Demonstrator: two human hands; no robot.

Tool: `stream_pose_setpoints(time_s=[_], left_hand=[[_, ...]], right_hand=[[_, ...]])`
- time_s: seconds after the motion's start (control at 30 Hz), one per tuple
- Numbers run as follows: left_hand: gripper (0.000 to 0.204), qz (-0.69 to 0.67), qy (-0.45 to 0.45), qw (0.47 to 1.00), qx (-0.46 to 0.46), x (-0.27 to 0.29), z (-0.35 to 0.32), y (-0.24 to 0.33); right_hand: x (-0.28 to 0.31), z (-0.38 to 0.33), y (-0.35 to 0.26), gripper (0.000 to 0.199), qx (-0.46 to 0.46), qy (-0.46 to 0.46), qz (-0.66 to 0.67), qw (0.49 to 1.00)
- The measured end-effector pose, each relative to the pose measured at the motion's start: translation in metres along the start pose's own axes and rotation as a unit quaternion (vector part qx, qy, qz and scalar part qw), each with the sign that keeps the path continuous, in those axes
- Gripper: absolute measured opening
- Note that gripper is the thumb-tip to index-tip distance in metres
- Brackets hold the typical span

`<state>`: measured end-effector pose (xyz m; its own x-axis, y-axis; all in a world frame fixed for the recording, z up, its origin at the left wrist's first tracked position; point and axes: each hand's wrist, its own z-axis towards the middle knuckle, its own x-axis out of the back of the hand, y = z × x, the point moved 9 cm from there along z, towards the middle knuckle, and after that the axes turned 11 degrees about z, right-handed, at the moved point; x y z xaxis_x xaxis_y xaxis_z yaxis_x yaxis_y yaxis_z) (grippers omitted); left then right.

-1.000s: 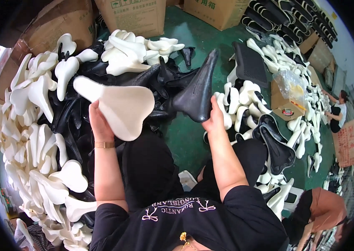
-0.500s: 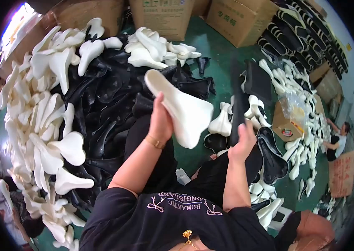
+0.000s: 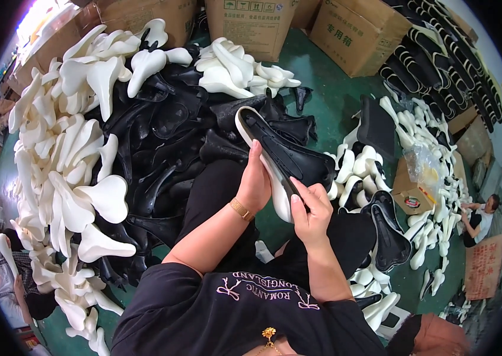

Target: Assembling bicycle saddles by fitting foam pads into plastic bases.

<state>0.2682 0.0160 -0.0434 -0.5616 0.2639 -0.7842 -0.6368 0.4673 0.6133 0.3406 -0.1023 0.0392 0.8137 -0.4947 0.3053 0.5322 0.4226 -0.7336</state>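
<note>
Saddles (image 3: pixel 85 154) cover green floor (image 3: pixel 328 101) (cartons (image 3: pixel 357 29) behind).

White saddle pads (image 3: pixel 73 148) heaped left; cardboard boxes (image 3: pixel 357 29) behind — green floor (image 3: pixel 334 101).

Ahead of my left hand (image 3: pixel 255 184) fingertips the way is blocked by the heap of black saddle shells (image 3: pixel 168 136), with white saddle pads (image 3: pixel 73 160) banked beyond on the left. Off my right hand (image 3: pixel 311 215) fingers, white pads and black bases (image 3: pixel 381 231) crowd the floor. I see bare green floor (image 3: pixel 328 101) past the held saddle (image 3: pixel 280 160), up to the cardboard boxes (image 3: pixel 357 32). Beneath both palms, only my lap.
</note>
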Motion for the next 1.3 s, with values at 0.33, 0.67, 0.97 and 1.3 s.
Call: stream_pose_setpoints(time_s=[0.33,0.67,0.97,1.3], left_hand=[[0.062,-0.018,-0.013,1.000,0.008,-0.002,-0.003,0.000],[0.040,-0.001,-0.012,0.997,0.083,0.001,-0.011,-0.007],[0.039,-0.065,-0.012,0.995,0.071,0.026,-0.003,0.013],[0.037,-0.040,0.055,0.996,0.065,0.041,-0.002,-0.012]], right_hand=[[-0.022,0.005,-0.013,0.029,0.033,-0.015,-0.042,0.998],[-0.033,0.006,-0.026,0.025,0.088,0.000,-0.086,0.992],[0.038,0.007,0.013,0.036,0.016,0.132,0.016,0.991],[-0.013,-0.027,0.086,0.051,-0.281,0.081,0.461,0.838]])
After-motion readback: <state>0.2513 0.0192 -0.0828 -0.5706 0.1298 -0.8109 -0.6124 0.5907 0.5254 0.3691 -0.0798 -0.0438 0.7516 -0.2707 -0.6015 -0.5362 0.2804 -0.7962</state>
